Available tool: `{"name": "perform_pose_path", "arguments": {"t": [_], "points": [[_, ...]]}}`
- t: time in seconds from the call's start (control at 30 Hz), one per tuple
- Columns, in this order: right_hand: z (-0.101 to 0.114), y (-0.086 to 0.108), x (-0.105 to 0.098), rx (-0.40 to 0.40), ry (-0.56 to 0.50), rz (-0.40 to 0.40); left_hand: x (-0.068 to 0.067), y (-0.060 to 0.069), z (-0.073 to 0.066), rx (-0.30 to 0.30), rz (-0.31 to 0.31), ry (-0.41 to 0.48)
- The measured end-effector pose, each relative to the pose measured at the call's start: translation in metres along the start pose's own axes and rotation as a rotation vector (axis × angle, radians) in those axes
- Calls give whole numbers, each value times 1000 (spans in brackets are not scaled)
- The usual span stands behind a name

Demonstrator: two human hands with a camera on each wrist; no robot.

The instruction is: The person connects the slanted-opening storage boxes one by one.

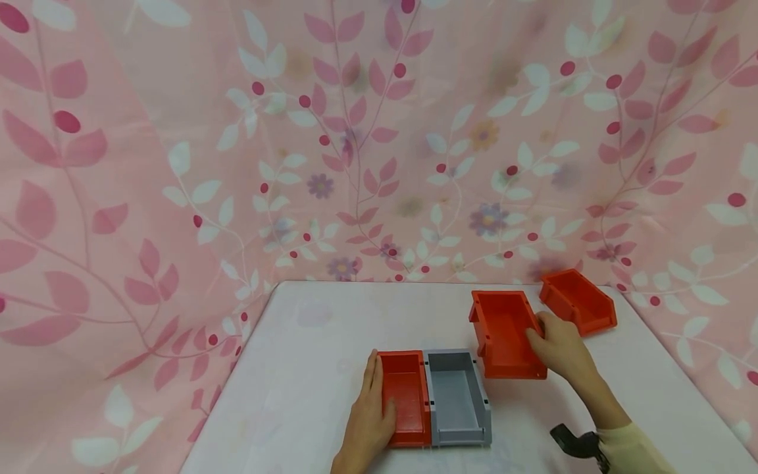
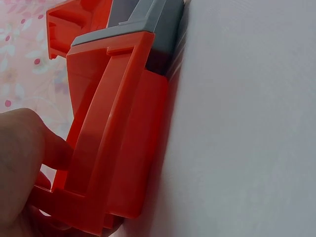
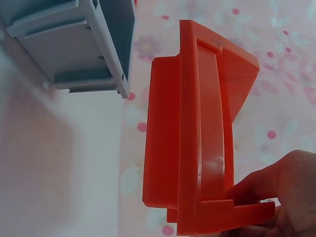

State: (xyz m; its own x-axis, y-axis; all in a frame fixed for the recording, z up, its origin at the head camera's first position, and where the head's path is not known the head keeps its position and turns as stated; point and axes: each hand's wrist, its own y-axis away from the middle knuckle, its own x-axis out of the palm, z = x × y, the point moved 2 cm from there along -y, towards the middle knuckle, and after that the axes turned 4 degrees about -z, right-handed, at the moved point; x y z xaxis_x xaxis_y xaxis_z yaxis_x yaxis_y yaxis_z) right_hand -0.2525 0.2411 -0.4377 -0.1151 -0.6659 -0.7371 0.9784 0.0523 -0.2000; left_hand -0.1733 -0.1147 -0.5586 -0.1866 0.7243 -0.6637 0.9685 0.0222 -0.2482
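Note:
Two plastic storage bins sit side by side on the table: a red bin (image 1: 406, 401) and a grey bin (image 1: 456, 388) touching its right side. My left hand (image 1: 368, 416) grips the red bin's left wall, with the thumb inside and the fingers outside. In my right hand (image 1: 562, 347), a second red bin (image 1: 506, 332) is pinched by its right wall. The right wrist view shows this bin (image 3: 165, 133) held off the table, a gap between it and the grey bin (image 3: 64, 54). Each bin's inside looks bare in the head view.
A third red bin (image 1: 583, 304) stands at an angle near the back right corner of the white table (image 1: 296, 388). Pink floral cloth (image 1: 379, 164) hangs behind the table and along its sides. A black strap piece (image 1: 577, 444) hangs at my right wrist.

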Motion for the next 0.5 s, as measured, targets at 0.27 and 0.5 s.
{"name": "perform_pose_path", "arguments": {"t": [0.27, 0.5], "points": [[-2, 11, -2, 12, -9, 7, -4, -1, 3, 38, 5, -38], [-6, 22, -2, 0, 17, -3, -5, -4, 5, 60, -1, -80]]}}
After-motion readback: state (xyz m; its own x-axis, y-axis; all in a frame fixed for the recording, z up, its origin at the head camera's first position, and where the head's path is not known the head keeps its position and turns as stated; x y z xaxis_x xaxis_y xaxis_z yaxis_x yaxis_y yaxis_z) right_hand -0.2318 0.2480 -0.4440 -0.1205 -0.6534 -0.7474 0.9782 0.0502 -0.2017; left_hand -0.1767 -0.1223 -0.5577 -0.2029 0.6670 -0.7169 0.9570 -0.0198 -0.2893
